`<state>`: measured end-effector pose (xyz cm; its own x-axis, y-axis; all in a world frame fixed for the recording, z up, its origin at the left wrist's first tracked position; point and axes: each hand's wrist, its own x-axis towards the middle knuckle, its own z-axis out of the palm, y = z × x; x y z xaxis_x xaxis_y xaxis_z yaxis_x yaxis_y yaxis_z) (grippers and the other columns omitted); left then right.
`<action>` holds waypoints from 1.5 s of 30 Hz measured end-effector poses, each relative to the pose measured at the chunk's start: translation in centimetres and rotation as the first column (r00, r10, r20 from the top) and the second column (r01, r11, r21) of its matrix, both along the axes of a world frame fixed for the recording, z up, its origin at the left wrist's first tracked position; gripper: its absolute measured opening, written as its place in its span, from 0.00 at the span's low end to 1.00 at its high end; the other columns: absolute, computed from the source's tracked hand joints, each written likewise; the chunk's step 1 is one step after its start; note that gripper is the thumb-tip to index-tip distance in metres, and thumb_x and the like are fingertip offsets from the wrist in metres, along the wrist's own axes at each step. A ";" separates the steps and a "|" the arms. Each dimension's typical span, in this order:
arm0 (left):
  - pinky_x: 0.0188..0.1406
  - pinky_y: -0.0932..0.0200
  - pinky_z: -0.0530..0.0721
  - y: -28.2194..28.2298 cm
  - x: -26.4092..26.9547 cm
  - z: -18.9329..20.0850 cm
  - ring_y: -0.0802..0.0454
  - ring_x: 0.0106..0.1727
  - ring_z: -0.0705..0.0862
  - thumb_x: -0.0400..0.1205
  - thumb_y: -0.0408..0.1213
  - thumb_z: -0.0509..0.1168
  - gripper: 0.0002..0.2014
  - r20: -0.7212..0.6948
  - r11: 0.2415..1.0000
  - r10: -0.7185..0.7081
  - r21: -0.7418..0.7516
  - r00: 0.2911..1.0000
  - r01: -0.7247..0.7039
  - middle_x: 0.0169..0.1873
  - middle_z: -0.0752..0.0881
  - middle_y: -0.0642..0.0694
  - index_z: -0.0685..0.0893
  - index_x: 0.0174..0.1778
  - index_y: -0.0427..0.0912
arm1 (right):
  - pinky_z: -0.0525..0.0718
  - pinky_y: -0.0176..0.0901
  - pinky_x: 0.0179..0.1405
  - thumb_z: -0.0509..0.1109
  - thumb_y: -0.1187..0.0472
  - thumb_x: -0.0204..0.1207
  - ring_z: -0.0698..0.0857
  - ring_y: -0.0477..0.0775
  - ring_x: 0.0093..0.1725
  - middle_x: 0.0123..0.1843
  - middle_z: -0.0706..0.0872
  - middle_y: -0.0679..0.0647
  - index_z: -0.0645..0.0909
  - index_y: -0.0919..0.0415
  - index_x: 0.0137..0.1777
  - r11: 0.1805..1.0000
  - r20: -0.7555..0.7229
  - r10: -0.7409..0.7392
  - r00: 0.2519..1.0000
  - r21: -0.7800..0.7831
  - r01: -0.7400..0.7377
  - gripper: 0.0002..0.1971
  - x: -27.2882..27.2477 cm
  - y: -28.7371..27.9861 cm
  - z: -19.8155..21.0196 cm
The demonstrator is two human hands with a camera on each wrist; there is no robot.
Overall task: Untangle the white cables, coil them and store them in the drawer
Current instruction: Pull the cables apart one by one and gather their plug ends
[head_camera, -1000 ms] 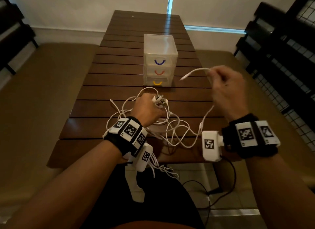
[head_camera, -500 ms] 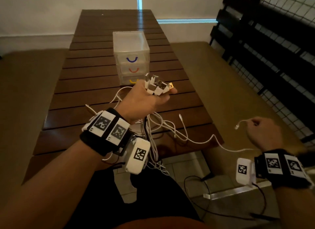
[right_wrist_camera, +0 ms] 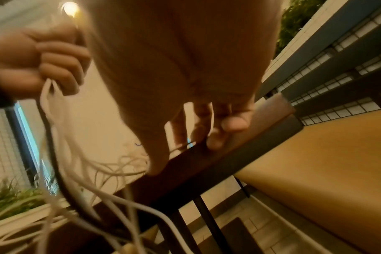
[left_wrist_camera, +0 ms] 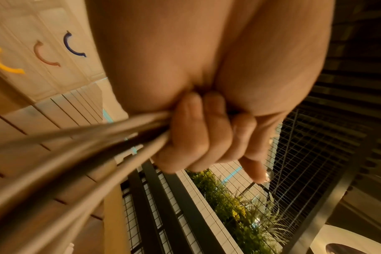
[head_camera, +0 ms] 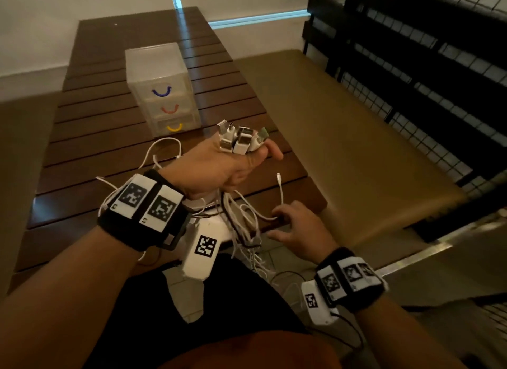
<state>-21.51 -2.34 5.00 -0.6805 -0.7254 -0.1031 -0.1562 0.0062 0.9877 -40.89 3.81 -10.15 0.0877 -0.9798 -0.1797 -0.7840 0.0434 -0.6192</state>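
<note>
My left hand is raised over the wooden table and grips a bundle of white USB plugs that stick up from its fist. The white cables hang tangled below it and spill over the table's front edge. In the left wrist view the curled fingers clamp the blurred cables. My right hand sits low at the front edge and pinches one white cable, whose free end points up. In the right wrist view that thin cable runs between its fingers.
A translucent three-drawer unit stands mid-table, all drawers closed, with blue, red and yellow handles. A padded bench runs along the right, with a black grid railing behind it. A black wire hangs among the white cables.
My right hand has come in from out over the bench to the table's front edge, still with a cable. The left hand stays raised with the plugs.
</note>
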 end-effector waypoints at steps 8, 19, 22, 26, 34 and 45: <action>0.17 0.62 0.53 -0.3 2.9 -0.2 0.57 0.17 0.60 0.78 0.42 0.65 0.11 0.031 0.994 0.057 0.092 0.998 -0.060 0.19 0.65 0.49 0.89 0.51 0.45 | 0.78 0.44 0.43 0.73 0.54 0.76 0.79 0.46 0.40 0.40 0.79 0.44 0.85 0.50 0.47 0.978 0.062 -0.093 0.994 -0.181 0.103 0.02 -0.5 -0.7 -1.0; 0.17 0.64 0.53 0.6 -0.3 0.2 0.60 0.16 0.61 0.80 0.40 0.66 0.08 -0.137 0.997 0.027 0.077 0.990 -0.016 0.17 0.66 0.52 0.90 0.46 0.44 | 0.84 0.55 0.46 0.69 0.55 0.80 0.86 0.53 0.40 0.41 0.89 0.53 0.87 0.58 0.45 0.992 0.342 0.130 0.931 -0.047 -0.121 0.08 2.9 -0.6 0.9; 0.18 0.62 0.54 0.9 -1.5 0.6 0.60 0.17 0.62 0.79 0.40 0.64 0.09 -0.160 0.999 -0.017 0.045 0.987 0.024 0.18 0.67 0.53 0.89 0.46 0.44 | 0.84 0.49 0.45 0.74 0.56 0.76 0.87 0.47 0.40 0.40 0.90 0.52 0.88 0.56 0.44 0.979 0.338 0.182 0.923 0.024 -0.201 0.05 3.1 -0.8 0.0; 0.16 0.65 0.58 0.9 -2.6 1.1 0.61 0.17 0.62 0.79 0.40 0.64 0.09 -0.145 0.996 -0.086 0.024 0.986 0.091 0.18 0.67 0.54 0.90 0.45 0.47 | 0.81 0.42 0.42 0.70 0.61 0.80 0.83 0.42 0.36 0.35 0.86 0.48 0.84 0.53 0.39 0.994 0.381 0.090 0.920 0.021 -0.106 0.08 0.7 -0.8 -0.7; 0.15 0.66 0.60 1.6 -5.1 1.7 0.60 0.18 0.61 0.81 0.39 0.62 0.10 -0.128 0.973 -0.218 0.052 0.968 0.226 0.18 0.67 0.54 0.89 0.47 0.46 | 0.77 0.37 0.30 0.57 0.67 0.87 0.74 0.50 0.28 0.31 0.74 0.54 0.75 0.60 0.41 0.916 0.662 -0.387 0.642 0.198 0.349 0.12 -6.1 -1.6 -0.6; 0.16 0.68 0.62 1.6 -7.1 2.4 0.61 0.18 0.62 0.80 0.38 0.64 0.09 -0.118 0.958 -0.277 0.037 0.954 0.283 0.20 0.65 0.50 0.90 0.48 0.45 | 0.69 0.46 0.47 0.53 0.57 0.88 0.77 0.58 0.50 0.52 0.82 0.63 0.78 0.58 0.43 0.826 0.227 -0.553 0.801 0.271 0.494 0.16 -13.5 1.6 -6.4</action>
